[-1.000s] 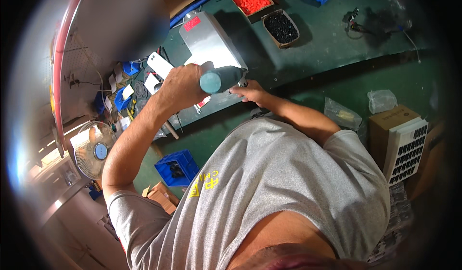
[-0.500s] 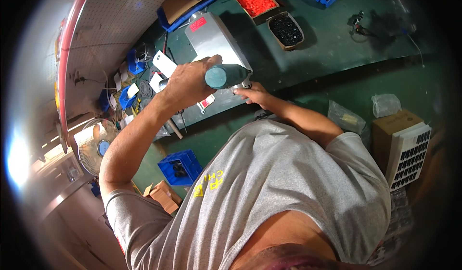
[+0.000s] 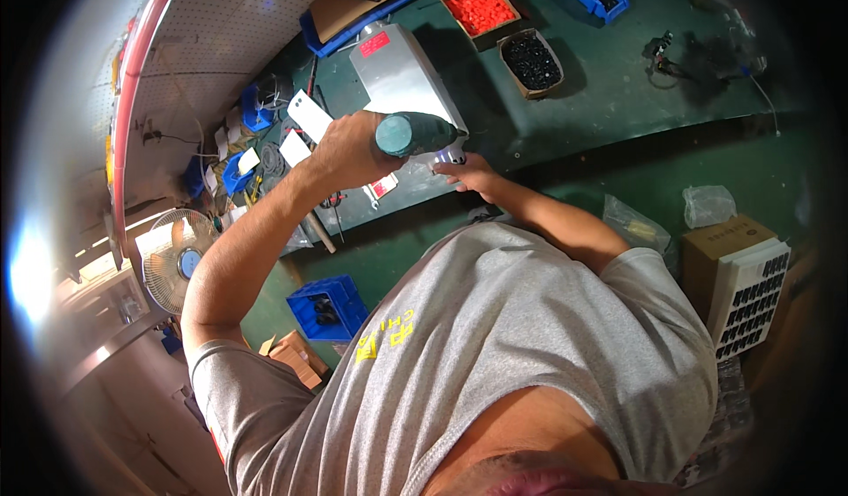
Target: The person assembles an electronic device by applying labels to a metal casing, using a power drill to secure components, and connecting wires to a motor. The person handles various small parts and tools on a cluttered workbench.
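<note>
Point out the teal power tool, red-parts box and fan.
Teal power tool point(image 3: 399, 134), head view: round end.
Red-parts box point(image 3: 499, 32), head view: near wall.
Fan point(image 3: 189, 263), head view: blue hub.

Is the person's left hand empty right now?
No, the left hand is gripping a dark handheld power tool with a round teal end.

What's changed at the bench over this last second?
The left hand has swung the round end of the green tool slightly upward in the picture, relative to the silver case. The whole view has drifted slightly right and down. No new grip or release shows: the left hand still holds the tool, and the right hand stays near its front end. The case stays on the bench.
</note>
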`<state>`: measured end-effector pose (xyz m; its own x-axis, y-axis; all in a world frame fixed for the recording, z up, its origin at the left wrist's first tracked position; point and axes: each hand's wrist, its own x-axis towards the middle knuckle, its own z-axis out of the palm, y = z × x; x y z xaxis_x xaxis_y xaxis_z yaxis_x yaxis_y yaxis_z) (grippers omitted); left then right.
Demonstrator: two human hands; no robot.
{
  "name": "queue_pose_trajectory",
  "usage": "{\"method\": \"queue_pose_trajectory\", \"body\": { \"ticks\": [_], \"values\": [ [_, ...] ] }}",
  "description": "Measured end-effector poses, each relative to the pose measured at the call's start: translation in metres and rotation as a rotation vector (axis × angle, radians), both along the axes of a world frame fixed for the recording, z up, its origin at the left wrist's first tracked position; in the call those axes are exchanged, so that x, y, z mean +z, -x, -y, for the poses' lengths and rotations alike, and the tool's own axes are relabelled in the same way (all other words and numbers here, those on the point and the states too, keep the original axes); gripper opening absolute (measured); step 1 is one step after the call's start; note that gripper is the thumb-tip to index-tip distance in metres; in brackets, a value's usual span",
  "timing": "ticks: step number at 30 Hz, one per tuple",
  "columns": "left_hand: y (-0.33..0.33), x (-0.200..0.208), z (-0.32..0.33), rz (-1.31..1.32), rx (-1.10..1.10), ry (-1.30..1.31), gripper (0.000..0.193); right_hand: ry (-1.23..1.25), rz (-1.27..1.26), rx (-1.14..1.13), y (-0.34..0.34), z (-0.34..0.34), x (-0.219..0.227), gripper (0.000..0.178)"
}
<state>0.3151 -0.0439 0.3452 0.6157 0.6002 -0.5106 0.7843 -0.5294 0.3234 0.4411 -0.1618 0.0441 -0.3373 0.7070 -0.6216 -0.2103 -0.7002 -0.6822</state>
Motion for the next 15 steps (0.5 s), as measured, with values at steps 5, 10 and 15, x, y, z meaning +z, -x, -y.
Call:
{"method": "queue_pose_trajectory", "body": {
  "ticks": [5,10,15],
  "values": [
    [0.011,0.000,0.013,-0.011,0.112,-0.004,0.028,0.070,-0.082,-0.192,-0.022,0.003,0.005,0.058],
    [0.024,-0.001,0.027,0.097,0.197,0.032,0.029,-0.306,0.152,-0.558,-0.027,0.002,-0.010,0.047],
    [0.025,0.002,0.041,0.298,0.366,0.142,0.030,-0.489,0.311,-0.428,-0.035,-0.010,-0.004,0.043]
  ]
}}
